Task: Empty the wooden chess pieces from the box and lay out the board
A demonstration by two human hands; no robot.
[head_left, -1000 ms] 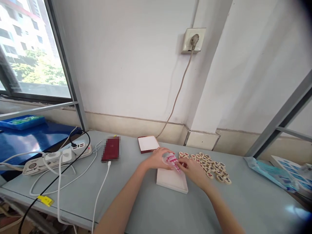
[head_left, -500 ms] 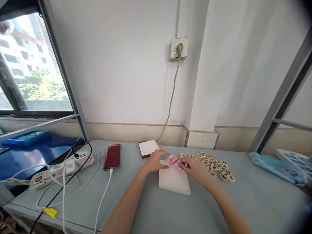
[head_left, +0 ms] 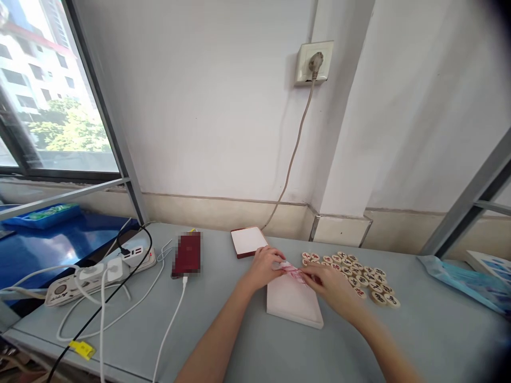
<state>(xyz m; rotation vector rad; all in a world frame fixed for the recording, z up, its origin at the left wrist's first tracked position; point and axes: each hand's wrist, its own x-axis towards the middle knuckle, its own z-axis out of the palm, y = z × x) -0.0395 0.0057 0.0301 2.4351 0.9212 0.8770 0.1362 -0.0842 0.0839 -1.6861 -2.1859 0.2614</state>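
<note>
My left hand [head_left: 263,269] pinches the left end of a thin white sheet with red lines [head_left: 293,272], which looks folded or crumpled. Its other end is between the fingers of my right hand [head_left: 327,282]. Both hands are above the far part of a shallow white box [head_left: 294,302] on the table. Right of the box lie several round Chinese chess pieces [head_left: 361,274] with red or black characters, spread in a loose group. Behind my left hand, against the wall, rests a dark red box lid [head_left: 248,242] with its white inside facing up.
A dark red pixelated object [head_left: 187,255] with a white cable lies to the left on the grey table [head_left: 223,308]. Farther left are a power strip [head_left: 99,274] and tangled cables. At the right edge sits a light blue plastic package [head_left: 459,279].
My left fingers have closed onto the sheet, which looks more bunched between my two hands. The camera view has shifted, so the table things appear slightly displaced.
</note>
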